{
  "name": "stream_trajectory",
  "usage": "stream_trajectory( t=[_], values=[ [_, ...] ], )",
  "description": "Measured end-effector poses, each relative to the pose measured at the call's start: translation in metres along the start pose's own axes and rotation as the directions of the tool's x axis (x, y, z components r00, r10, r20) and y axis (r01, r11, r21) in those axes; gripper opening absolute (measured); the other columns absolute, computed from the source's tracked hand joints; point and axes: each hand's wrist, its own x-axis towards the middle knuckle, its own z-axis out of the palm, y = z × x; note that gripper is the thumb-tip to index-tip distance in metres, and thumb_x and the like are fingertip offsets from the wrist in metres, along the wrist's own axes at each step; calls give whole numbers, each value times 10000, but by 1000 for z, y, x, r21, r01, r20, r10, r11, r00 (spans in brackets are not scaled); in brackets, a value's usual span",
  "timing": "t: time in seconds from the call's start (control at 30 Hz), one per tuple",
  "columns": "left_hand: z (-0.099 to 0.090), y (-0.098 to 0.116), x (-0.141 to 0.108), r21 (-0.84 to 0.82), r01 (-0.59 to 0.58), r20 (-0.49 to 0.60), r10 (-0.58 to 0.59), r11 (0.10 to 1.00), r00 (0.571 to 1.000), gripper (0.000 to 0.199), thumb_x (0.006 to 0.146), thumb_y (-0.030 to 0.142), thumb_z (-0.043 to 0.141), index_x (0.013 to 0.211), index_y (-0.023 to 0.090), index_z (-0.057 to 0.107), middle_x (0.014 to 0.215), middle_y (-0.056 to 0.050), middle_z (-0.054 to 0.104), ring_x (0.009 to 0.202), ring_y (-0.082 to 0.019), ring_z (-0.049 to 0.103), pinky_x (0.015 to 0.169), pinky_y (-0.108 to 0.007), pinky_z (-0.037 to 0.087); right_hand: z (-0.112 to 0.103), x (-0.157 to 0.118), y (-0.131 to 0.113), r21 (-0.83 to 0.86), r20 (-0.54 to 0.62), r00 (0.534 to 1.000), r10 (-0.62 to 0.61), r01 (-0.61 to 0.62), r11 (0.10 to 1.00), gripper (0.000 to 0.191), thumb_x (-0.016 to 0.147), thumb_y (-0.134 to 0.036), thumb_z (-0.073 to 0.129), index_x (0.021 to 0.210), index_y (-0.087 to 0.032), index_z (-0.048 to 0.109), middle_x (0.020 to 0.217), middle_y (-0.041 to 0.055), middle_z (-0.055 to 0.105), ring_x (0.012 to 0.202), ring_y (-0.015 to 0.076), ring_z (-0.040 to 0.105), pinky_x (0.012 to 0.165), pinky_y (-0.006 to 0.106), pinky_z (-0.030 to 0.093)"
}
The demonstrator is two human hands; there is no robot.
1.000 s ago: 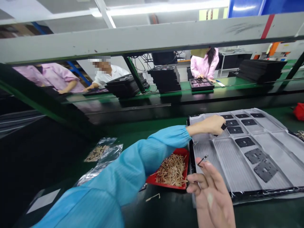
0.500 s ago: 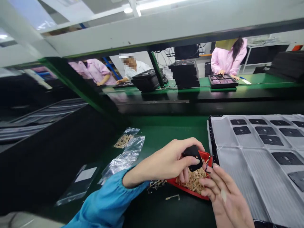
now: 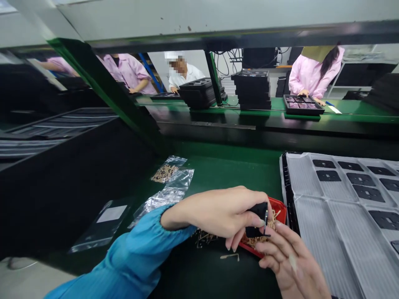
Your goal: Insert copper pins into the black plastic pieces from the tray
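Over a red tray (image 3: 282,211) of small tan strips (image 3: 254,241), my left hand (image 3: 218,209) grips a flat black plate (image 3: 256,214) between thumb and fingers. My right hand (image 3: 291,259) is palm up at the tray's right side, its fingertips closed on a thin dark strip (image 3: 266,222). The strip stands at the plate's right edge; whether the two touch is hard to tell. One loose tan strip (image 3: 230,257) lies on the green table in front of the tray, and more strips (image 3: 204,238) lie partly under my left wrist.
A large tray (image 3: 314,220) with a pale liner and several black plates (image 3: 360,179) stands at the right. Plastic bags (image 3: 170,191) lie at the left. A green post (image 3: 102,91) and a dark bin wall (image 3: 77,187) bound the left. People work across the bench (image 3: 277,120).
The dark strip in my right hand has moved left to the edge of the black plate, and my right hand has shifted left with it. The camera view has tilted down slightly.
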Motion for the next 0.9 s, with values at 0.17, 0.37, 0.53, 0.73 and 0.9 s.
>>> stream_trajectory(
  t=[0.17,0.37,0.53,0.73,0.9],
  values=[
    [-3,1,-2,39,-5,18,4,999,1000,153,1062,114,485,1088,237,572,524,86,587,454,-152,662,463,-161,489,8,2,-3,23,-25,1000,-11,11,1000,445,1008,-437,724,1444,-345,737,1451,114,771,1245,297,808,961,412,690],
    [-7,0,-3,51,-17,33,16,999,999,158,1071,145,502,1166,229,596,508,82,590,501,-150,691,494,-139,509,15,1,-8,94,-140,987,78,-65,993,458,895,-457,888,1325,-322,814,1353,102,823,1162,287,837,927,362,690],
    [-7,0,-2,58,-30,29,28,998,999,160,1056,147,526,1167,220,616,539,74,610,498,-140,688,496,-137,513,13,1,-6,93,-65,997,52,-45,995,432,970,-435,813,1386,-323,778,1394,86,807,1216,259,817,972,330,674],
    [-6,-1,-4,93,-56,7,56,994,998,120,1089,235,522,1162,219,617,537,70,599,508,-152,695,496,-152,507,11,2,-6,56,-36,999,32,-29,998,388,1038,-395,728,1422,-339,752,1432,81,787,1254,240,801,1002,322,666],
    [-2,1,-5,127,-68,-30,73,990,997,149,1106,303,529,1159,220,640,598,55,630,509,-144,688,471,-151,486,31,3,-16,60,-150,987,53,-45,997,389,940,-432,855,1312,-326,817,1319,80,840,1162,246,838,937,308,683]
  ],
)
